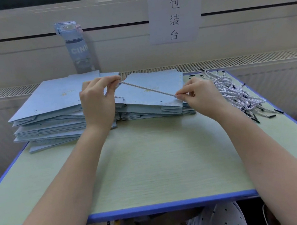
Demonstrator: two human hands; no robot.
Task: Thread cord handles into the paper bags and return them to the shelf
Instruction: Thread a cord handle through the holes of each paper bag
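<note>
A white twisted cord [148, 88] is stretched taut above the top flat light-blue paper bag [152, 87] of the right stack. My left hand [98, 102] pinches the cord's far end near the bag's back edge. My right hand [201, 94] pinches the near end at the bag's front right corner, by a punched hole. A short cord loop [119, 97] shows at another hole beside my left hand. A taller stack of flat blue bags [49, 110] lies to the left. A pile of loose cords [235, 93] with black tips lies at the table's right.
The pale green table [155, 168] has a blue edge. A blue water bottle [76, 46] stands against the wall behind the left stack. A paper sign [174, 15] hangs on the wall. A radiator grille [231, 61] runs along the back.
</note>
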